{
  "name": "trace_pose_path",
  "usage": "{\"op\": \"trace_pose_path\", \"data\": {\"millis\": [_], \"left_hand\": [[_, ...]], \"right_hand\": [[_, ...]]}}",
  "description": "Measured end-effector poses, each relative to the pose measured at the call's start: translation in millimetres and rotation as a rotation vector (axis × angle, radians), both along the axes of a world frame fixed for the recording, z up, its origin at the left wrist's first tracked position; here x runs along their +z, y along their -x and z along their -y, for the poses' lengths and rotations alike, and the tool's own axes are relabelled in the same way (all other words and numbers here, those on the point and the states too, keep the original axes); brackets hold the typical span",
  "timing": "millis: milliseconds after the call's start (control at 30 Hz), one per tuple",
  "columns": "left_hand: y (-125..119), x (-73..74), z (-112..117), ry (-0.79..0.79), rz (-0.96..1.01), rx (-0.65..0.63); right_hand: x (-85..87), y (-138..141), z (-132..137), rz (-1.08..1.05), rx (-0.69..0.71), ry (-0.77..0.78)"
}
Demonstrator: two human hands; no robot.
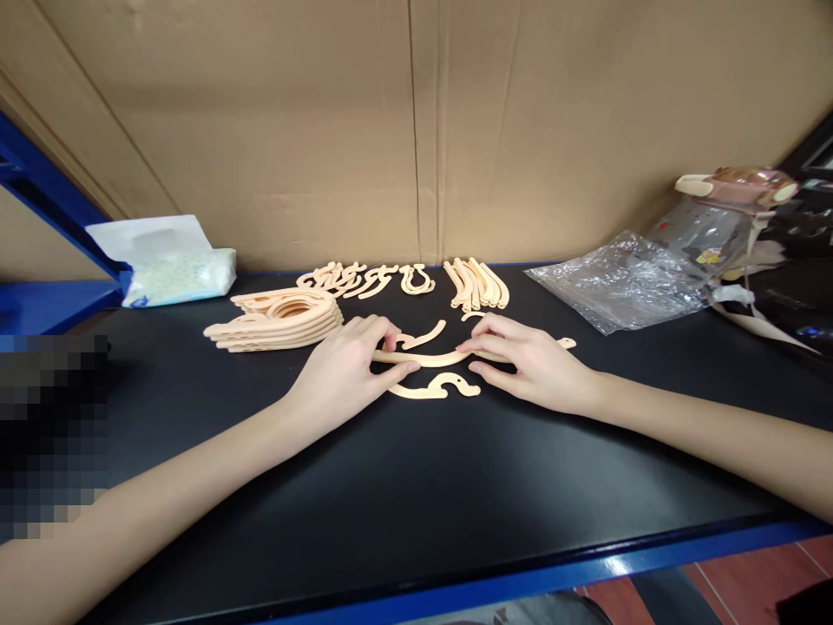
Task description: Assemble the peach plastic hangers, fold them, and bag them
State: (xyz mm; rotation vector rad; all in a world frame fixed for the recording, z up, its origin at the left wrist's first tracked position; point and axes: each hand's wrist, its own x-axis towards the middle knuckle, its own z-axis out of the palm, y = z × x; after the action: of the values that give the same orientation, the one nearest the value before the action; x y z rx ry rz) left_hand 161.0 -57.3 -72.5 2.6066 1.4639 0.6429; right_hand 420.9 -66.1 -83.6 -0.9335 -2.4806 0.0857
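Observation:
Both of my hands rest on a black tabletop [416, 486] and pinch a long, curved peach-coloured plastic strip [426, 358]. My left hand [342, 373] grips its left end between thumb and fingers. At the strip's right part, my right hand [530, 360] holds it with fingertips and thumb. A hook-shaped piece [435, 388] lies just in front of the strip, between my hands. Another short curved piece [423, 335] lies just behind it.
A stack of hanger-shaped pieces [277, 319] lies left of my hands. Small hooks [364, 279] and a bundle of curved strips [476, 284] sit at the back. A clear plastic bag [618, 282] and a bottle [722, 217] are at the right, a tissue pack [175, 265] at the left. A cardboard wall [416, 121] stands behind.

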Motion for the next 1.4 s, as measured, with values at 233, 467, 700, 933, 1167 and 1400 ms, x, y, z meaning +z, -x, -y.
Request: {"op": "trace_pose_path", "data": {"millis": [233, 467, 700, 933, 1167, 1400], "left_hand": [[0.0, -0.8, -0.4, 0.014, 0.013, -0.012], [0.0, -0.3, 0.0, 0.027, 0.020, -0.010], [-1.8, 0.0, 0.5, 0.027, 0.035, -0.033], [0.1, -1.1, 0.3, 0.005, 0.023, -0.050], [0.6, -1.0, 0.9, -0.123, 0.012, -0.109], [-1.5, 3.5, 5.2, -0.034, 0.018, -0.140]], "right_hand": [[0.0, -0.4, 0.1, 0.020, 0.005, -0.031], [-0.4, 0.1, 0.1, 0.023, 0.002, -0.050], [-0.7, 0.3, 0.4, 0.024, 0.007, -0.049], [-1.4, -0.1, 0.0, 0.026, 0.014, -0.056], [1.2, -0.1, 1.3, 0.021, 0.038, -0.027], [0.1, -1.7, 3.0, -0.018, 0.084, 0.020]]}}
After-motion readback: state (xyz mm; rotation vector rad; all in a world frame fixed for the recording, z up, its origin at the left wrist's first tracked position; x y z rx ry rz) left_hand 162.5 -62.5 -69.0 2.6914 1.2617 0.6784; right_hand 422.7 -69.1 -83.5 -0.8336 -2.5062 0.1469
